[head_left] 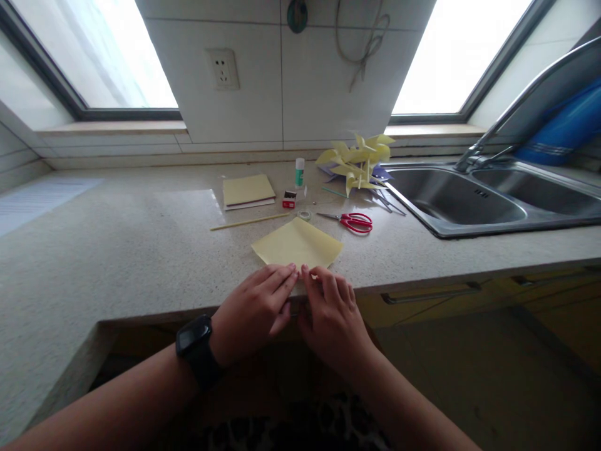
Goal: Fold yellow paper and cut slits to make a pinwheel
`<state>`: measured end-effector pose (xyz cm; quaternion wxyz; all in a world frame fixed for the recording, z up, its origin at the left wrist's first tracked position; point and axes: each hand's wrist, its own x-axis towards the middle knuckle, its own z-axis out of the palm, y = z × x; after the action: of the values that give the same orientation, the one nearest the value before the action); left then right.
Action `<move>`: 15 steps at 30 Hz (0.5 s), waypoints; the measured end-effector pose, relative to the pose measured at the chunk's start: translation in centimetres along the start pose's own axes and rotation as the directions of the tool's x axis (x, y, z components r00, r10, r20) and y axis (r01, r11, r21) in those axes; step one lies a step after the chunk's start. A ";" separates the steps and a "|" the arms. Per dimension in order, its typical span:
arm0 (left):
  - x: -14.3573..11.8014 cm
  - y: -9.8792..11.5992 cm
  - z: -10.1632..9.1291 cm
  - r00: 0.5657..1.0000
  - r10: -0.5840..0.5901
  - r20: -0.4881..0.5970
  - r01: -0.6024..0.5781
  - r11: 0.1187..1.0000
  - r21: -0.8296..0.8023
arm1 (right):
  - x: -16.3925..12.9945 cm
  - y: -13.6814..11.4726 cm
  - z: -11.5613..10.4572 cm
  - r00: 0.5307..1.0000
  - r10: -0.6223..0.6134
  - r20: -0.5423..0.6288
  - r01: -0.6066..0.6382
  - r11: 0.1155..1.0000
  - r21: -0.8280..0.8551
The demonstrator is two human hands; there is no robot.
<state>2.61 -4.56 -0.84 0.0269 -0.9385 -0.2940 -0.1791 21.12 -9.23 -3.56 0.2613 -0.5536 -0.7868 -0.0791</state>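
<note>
A pale speckled stone counter (117,250) runs along a white tiled wall (282,94) with a wall socket (222,68). Two bright windows, left (98,53) and right (462,53), let in daylight. At far right, a steel sink (474,200) with a curved tap (511,106). Yellow-brown cabinet drawers (469,300) sit below.

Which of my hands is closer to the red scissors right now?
Right. Your right hand is at the near corner of the yellow paper, with the red scissors beyond it, slightly right. Your left hand is further left, across the paper.
</note>
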 end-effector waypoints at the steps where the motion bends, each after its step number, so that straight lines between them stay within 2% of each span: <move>1: 0.0 0.0 -0.1 1.000 -0.007 0.000 0.007 1.000 -0.003 | -0.1 -0.1 0.0 1.000 -0.005 -0.015 0.005 1.000 0.014; 6: 0.1 -0.2 -0.4 1.000 -0.011 0.026 0.013 0.999 -0.049 | -0.3 -0.5 -0.1 0.999 -0.004 -0.037 0.006 0.999 0.052; 11: 0.3 -0.6 -0.6 0.998 -0.016 0.066 0.022 0.996 -0.083 | -0.1 -1.0 -0.2 0.999 0.015 -0.048 -0.015 1.000 0.007; 15: 0.3 -0.6 -0.7 0.998 -0.041 0.051 0.048 0.988 -0.148 | 0.1 -1.3 -0.4 0.999 0.024 -0.032 -0.025 0.999 -0.025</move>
<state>2.26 -4.00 -0.09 -0.0545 -0.9350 -0.3013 -0.1789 20.05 -9.75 -2.96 0.2677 -0.5650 -0.7747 -0.0948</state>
